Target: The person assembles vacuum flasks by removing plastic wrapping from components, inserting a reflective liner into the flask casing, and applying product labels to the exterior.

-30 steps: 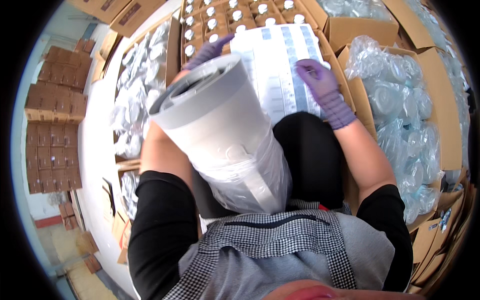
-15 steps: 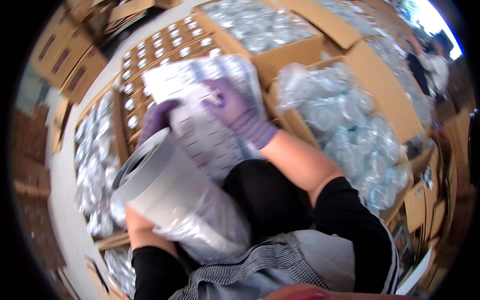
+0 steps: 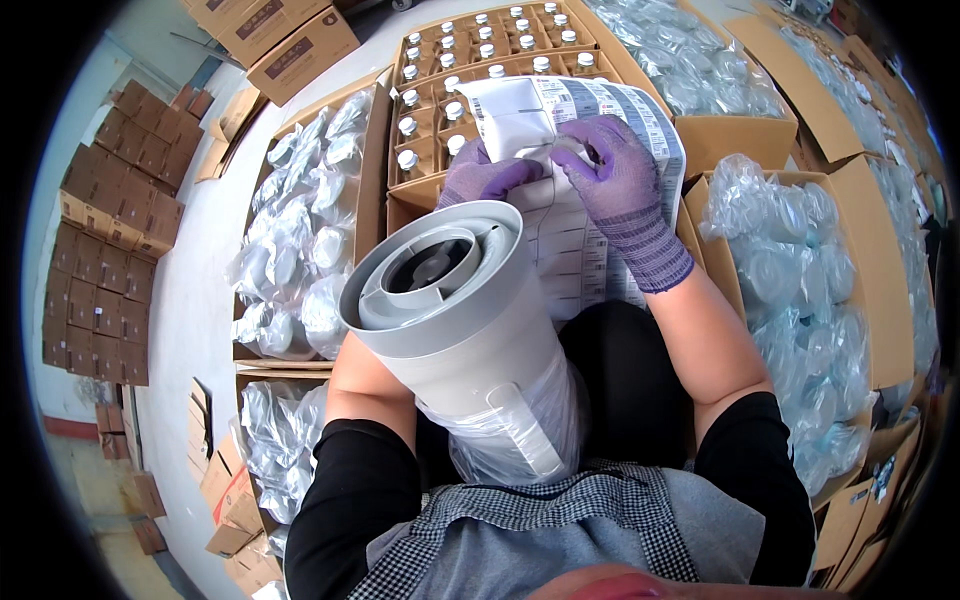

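Observation:
Both my hands wear purple knit gloves and meet over printed label sheets (image 3: 635, 110) resting on a partitioned carton. My left hand (image 3: 485, 178) is closed on the near-left part of the sheets, its thumb pointing right. My right hand (image 3: 618, 165) is also closed, thumb and index finger pinched at the paper beside the left thumb. Whatever small piece may be between those fingertips is too hidden to name. On my lap leans a grey cylindrical appliance body (image 3: 430, 335), its ringed round end up and its lower part in clear plastic. It partly covers my left forearm.
Silver-capped bottles (image 3: 520, 40) stand in the divided carton (image 3: 400, 172) ahead. Open boxes of plastic-wrapped clear parts are on the left (image 3: 300, 235) and right (image 3: 790, 270). Brown cartons (image 3: 110, 220) are stacked far left; a taped carton (image 3: 300, 50) sits nearer.
The view has swung, so my hands, the sheets and the grey body appear farther right. My thumbs have drawn closer together over the paper. Both hands still hold the sheets.

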`<state>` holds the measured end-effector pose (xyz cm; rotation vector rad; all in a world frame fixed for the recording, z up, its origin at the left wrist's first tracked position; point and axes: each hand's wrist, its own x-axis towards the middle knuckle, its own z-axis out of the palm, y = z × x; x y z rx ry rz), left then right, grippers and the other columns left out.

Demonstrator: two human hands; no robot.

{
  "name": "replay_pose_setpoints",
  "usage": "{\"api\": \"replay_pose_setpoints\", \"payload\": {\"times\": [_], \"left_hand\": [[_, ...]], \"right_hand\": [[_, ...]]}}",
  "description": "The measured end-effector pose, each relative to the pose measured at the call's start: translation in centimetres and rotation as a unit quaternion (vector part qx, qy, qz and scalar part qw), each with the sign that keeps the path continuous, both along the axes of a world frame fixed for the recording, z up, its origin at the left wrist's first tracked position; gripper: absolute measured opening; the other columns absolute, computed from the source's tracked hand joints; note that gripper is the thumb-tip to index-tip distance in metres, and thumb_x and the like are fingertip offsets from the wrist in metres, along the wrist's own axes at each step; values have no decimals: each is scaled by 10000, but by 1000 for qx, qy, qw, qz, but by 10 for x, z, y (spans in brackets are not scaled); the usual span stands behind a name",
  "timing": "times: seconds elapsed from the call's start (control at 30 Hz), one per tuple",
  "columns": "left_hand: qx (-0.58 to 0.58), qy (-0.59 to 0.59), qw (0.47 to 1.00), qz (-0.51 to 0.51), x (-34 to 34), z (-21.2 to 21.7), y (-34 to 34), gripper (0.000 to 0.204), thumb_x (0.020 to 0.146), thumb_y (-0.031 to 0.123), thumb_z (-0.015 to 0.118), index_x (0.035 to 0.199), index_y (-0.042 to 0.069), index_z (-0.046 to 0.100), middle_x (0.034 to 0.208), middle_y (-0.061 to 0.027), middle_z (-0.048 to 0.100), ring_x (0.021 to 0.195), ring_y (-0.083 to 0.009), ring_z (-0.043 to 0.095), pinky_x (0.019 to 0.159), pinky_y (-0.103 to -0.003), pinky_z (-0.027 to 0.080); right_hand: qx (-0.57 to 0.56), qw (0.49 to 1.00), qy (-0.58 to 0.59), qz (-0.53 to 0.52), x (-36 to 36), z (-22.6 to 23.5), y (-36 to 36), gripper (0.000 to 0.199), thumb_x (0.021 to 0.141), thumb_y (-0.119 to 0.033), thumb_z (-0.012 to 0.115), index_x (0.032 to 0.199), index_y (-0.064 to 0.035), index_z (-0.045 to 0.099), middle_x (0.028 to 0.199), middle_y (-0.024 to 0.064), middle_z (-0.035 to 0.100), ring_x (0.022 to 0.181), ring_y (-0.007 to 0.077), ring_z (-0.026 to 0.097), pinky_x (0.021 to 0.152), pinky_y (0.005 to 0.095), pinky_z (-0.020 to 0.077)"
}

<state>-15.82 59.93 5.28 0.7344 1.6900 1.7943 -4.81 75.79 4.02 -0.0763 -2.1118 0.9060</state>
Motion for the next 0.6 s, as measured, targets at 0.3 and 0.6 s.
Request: {"api": "replay_pose_setpoints", "payload": {"times": [0.3, 0.6], "left_hand": [[-32, 54, 998, -17, 8, 16, -10, 408, 787, 130, 778, 1165, 4, 688, 1053, -82, 725, 936, -166, 680, 865, -314, 524], [-129, 28, 991, -7, -3, 20, -9, 434, 772, 131, 773, 1179, 10, 681, 1050, -81, 721, 960, -161, 660, 891, -304, 503]], "right_hand": [[-12, 995, -7, 100, -3, 8, 13, 181, 832, -137, 767, 964, -22, 720, 902, 103, 651, 801, 228, 645, 742, 320, 523], [-360, 925, -77, 92, 7, 16, 29, 152, 880, -126, 754, 978, -16, 715, 845, -6, 620, 797, 103, 570, 753, 265, 495]]}}
